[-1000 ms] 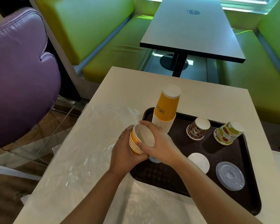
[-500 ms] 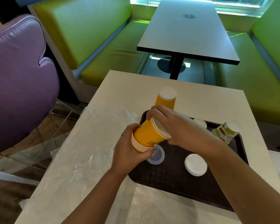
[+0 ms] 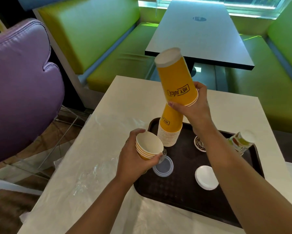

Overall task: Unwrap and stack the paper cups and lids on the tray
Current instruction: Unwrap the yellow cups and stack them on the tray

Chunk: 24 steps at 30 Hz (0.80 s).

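My right hand [image 3: 193, 105] grips a small group of upside-down orange cups [image 3: 176, 78] by the rim, held tilted in the air above the tall orange cup stack [image 3: 170, 130] that stands on the brown tray [image 3: 184, 196]. My left hand [image 3: 133, 159] holds a few nested orange cups [image 3: 148, 146], mouths facing me, at the tray's left edge. On the tray lie a clear lid [image 3: 163, 167] and a white lid [image 3: 206, 177]. A brown patterned cup [image 3: 199, 143] and a striped colourful cup [image 3: 239, 141] stand upside down at the back.
Clear plastic wrap [image 3: 84, 159] lies spread over the white table [image 3: 135, 92] left of the tray. A purple chair [image 3: 18, 88] stands to the left. Green benches [image 3: 98, 39] and a dark table [image 3: 197, 34] are behind.
My right hand pulled a group of cups off those in my left hand and lifted it up above the tall stack. My left hand stayed put with the remaining cups.
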Available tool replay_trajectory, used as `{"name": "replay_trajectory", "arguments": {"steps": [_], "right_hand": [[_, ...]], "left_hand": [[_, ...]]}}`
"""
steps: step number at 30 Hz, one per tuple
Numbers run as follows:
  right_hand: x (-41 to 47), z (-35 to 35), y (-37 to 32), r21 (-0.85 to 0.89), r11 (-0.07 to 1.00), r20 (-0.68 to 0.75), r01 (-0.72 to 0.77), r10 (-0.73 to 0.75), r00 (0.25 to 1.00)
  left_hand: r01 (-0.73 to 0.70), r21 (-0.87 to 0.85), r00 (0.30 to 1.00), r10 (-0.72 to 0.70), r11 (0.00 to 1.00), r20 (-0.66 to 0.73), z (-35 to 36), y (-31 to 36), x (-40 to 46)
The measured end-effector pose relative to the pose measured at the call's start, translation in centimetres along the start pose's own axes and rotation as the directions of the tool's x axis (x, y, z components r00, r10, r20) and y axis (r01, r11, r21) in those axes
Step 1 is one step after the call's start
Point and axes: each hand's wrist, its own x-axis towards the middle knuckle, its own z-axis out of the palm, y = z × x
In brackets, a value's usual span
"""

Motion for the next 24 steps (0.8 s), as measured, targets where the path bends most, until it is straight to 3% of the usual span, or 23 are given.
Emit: {"name": "replay_trajectory", "arguments": {"steps": [3,7,11,17,24], "right_hand": [[0.2,0.4,2.2,0.222,0.962,0.022,-0.16,0.16,0.987],[-0.4,1.2,5.2,0.264,0.921,0.072,-0.286,0.277,0.958],[-1.4,1.4,7.7,0.172,0.928,0.062,-0.33,0.324,0.944],[-2.1,1.7,9.2,-0.114,0.948,0.005,-0.299,0.301,0.954],[-2.4,1.7,9.1,-0.225,0.929,-0.028,-0.295,0.296,0.955]], "left_hand": [[0.01,0.0,1.0,-0.01,1.0,0.018,0.1,-0.2,0.1],[0.035,0.002,0.999,-0.035,0.999,0.032,0.4,-0.7,0.2],[0.03,-0.005,0.999,-0.03,1.0,0.039,0.5,-1.1,0.3],[0.034,0.001,0.998,-0.034,0.999,0.049,0.5,-1.3,0.4],[0.034,0.033,0.998,-0.036,0.999,0.058,0.8,-1.2,0.5]]}}
